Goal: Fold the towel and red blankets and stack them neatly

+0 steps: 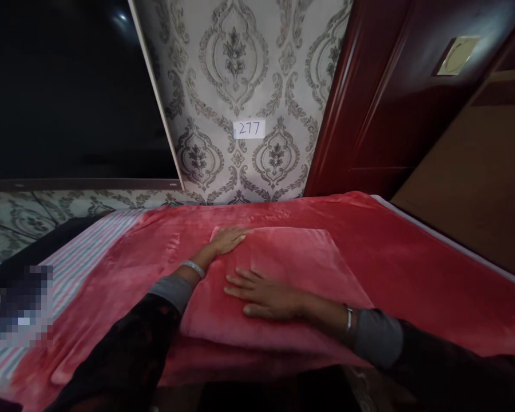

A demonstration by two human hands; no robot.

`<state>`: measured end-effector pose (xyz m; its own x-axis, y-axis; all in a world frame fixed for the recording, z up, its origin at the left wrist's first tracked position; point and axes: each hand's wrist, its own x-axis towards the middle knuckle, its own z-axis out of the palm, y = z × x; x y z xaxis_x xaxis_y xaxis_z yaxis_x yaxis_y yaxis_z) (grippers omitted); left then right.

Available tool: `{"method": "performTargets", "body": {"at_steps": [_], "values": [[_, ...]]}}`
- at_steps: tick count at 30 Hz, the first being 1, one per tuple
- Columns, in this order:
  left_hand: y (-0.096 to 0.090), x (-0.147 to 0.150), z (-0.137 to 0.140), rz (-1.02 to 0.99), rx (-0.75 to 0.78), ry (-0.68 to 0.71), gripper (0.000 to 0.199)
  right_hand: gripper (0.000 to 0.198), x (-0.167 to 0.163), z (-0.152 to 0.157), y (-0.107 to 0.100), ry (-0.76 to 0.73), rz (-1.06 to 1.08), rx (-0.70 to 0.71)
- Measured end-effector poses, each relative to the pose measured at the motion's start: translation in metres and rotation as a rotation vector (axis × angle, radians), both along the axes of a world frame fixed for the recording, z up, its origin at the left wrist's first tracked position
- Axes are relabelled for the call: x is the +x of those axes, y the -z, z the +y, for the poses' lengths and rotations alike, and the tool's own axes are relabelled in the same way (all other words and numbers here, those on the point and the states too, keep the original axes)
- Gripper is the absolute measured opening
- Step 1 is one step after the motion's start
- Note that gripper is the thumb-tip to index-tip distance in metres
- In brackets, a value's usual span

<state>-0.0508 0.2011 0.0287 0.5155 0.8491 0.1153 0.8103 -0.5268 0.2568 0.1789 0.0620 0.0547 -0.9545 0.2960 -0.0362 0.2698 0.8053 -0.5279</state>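
A folded pink-red plush blanket (300,257) lies flat in front of me, on top of a larger red plush cover (395,257). My left hand (228,240) rests open on the folded blanket's far left corner, fingers pointing right. Nearer to me, my right hand (268,294) lies flat on the middle of the blanket with its fingers spread, pointing left. Neither hand grips anything. Sleeves and bracelets show on both wrists.
A striped cloth (90,252) shows along the left, beside a blurred, pixelated patch (17,306). Behind stand a large black television screen (68,91), patterned wallpaper with a paper label (249,129) reading 277, and a dark red door (381,97) at the right.
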Motion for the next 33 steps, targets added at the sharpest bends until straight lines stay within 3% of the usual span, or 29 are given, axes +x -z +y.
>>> {"method": "performTargets", "body": {"at_steps": [4,7,10,13,15,18,23,27,33], "values": [[-0.007,-0.001,-0.004,0.027,-0.007,-0.008,0.050,0.063,0.022,-0.054,-0.007,-0.071,0.059,-0.073],[-0.023,0.001,-0.004,0.045,-0.018,-0.010,0.051,0.061,0.044,-0.073,-0.022,-0.036,0.137,-0.145],[-0.045,0.026,-0.001,0.017,-0.002,0.060,0.058,0.058,0.070,-0.057,-0.037,0.129,0.210,-0.055],[-0.058,0.073,0.006,-0.026,-0.021,0.272,0.062,0.057,0.094,-0.018,-0.038,0.287,0.193,0.093],[-0.054,0.103,0.010,-0.009,-0.064,0.354,0.061,0.056,0.103,0.005,-0.030,0.346,0.159,0.134],[-0.033,0.130,0.015,0.035,-0.086,0.300,0.057,0.055,0.106,0.023,-0.012,0.383,0.072,0.150],[-0.004,0.130,0.013,-0.008,-0.036,0.240,0.055,0.056,0.103,0.021,0.009,0.390,0.020,0.126],[-0.006,0.128,0.009,-0.022,-0.024,0.256,0.056,0.056,0.109,0.001,0.009,0.289,0.043,0.026],[-0.012,0.133,0.008,-0.006,-0.045,0.253,0.059,0.058,0.125,-0.062,0.005,0.244,0.117,-0.064]]}}
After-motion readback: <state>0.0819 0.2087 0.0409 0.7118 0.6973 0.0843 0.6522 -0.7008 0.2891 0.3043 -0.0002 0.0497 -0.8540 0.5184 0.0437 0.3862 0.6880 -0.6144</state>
